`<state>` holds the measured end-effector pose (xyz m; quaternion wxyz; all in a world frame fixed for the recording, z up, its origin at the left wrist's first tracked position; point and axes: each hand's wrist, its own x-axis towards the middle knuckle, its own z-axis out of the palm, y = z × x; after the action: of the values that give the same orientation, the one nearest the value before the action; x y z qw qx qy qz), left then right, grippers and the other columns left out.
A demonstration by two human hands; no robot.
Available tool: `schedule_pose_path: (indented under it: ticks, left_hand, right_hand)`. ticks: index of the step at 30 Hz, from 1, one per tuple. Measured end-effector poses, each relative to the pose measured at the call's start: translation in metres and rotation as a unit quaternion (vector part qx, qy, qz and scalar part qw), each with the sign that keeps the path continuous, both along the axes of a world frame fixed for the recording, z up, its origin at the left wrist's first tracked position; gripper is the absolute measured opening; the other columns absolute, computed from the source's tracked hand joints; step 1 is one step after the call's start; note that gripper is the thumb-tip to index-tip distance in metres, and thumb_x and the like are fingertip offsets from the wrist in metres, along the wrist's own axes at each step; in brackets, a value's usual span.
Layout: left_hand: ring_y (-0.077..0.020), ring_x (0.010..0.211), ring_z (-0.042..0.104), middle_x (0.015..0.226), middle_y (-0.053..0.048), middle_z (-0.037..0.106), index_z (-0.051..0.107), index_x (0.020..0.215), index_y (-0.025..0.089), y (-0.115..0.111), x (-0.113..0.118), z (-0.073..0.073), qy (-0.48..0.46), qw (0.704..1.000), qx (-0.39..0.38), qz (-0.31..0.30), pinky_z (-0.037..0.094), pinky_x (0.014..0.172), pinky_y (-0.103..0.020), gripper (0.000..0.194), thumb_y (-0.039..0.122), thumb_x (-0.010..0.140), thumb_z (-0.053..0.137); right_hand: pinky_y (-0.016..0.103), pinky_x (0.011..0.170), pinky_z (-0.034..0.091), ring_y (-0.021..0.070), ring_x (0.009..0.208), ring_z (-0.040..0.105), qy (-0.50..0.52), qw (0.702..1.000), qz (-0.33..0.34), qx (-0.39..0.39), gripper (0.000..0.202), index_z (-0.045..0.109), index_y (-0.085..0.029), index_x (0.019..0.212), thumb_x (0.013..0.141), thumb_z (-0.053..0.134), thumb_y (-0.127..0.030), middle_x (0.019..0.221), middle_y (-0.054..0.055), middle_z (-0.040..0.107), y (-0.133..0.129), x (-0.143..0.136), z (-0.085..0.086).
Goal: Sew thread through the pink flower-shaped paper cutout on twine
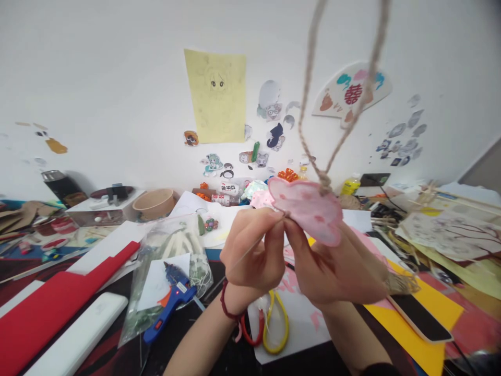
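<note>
- nearest on the cluttered desk (219, 360) lie a red and yellow scissors handle (270, 326), and to the left a blue glue gun (170, 305) resting on a clear plastic bag (172, 261).
- a red foam sheet (58, 303) and a white case (76, 339) sit at the near left.
- the left hand (254, 250), red cord at its wrist, has its fingers clenched on the lower left edge of a pink felt flower (307, 209).
- the right hand (340, 271) has its fingers grasping the same flower from below.
- the flower is lifted above the desk, a jute cord loop (309, 78) knotted to its top and rising out of view.
- farther back stand a paper bowl (154, 203) and bottles; a yellow drawing (217, 96) and stickers hang on the wall.
</note>
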<state>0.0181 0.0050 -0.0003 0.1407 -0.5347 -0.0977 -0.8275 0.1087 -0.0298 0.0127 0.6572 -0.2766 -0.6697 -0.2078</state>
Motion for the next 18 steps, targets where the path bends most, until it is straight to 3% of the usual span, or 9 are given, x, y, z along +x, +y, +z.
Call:
schedule_pose_path:
  ticks: [4,8,14,18]
  left_hand:
    - [-0.0135,0.077,0.065,0.085,-0.003,0.071,0.07,0.107,0.016,0.0,-0.009,0.002,0.028,0.998,0.009,0.052,0.056,0.065,-0.028,0.022,0.007,0.088,0.066]
    - [-0.0145,0.075,0.068,0.085,-0.003,0.072,0.071,0.104,0.014,-0.001,-0.014,0.006,0.053,0.994,0.015,0.098,0.057,0.065,-0.029,0.028,0.003,0.079,0.073]
    - [-0.0134,0.069,0.069,0.077,-0.003,0.073,0.069,0.093,0.014,0.0,-0.013,0.011,0.084,0.986,0.035,0.138,0.058,0.061,-0.027,0.014,0.007,0.082,0.072]
    - [-0.0122,0.063,0.065,0.071,-0.002,0.07,0.067,0.09,0.013,0.005,-0.013,0.011,0.11,0.979,0.054,0.163,0.055,0.056,-0.025,0.011,0.006,0.081,0.069]
  right_hand:
    - [0.022,0.073,0.065,0.0157,0.076,0.075,0.008,0.999,-0.016,0.049,0.02,0.07,-0.016,0.097,0.082,0.07,-0.003,0.088,0.002,0.077,0.0,0.001,0.002]
    - [0.024,0.071,0.063,0.015,0.074,0.074,0.008,0.999,-0.012,0.041,0.017,0.068,-0.016,0.091,0.084,0.065,-0.001,0.084,0.002,0.075,0.002,0.001,0.01]
    - [0.024,0.064,0.057,0.0121,0.067,0.067,0.007,0.997,-0.029,0.065,0.011,0.068,-0.02,0.095,0.088,0.065,-0.012,0.078,-0.002,0.073,0.011,0.012,0.012]
    - [0.025,0.062,0.054,0.0119,0.066,0.065,0.018,0.999,-0.008,0.036,0.009,0.068,-0.021,0.092,0.092,0.061,-0.016,0.077,-0.002,0.072,0.019,0.017,0.01]
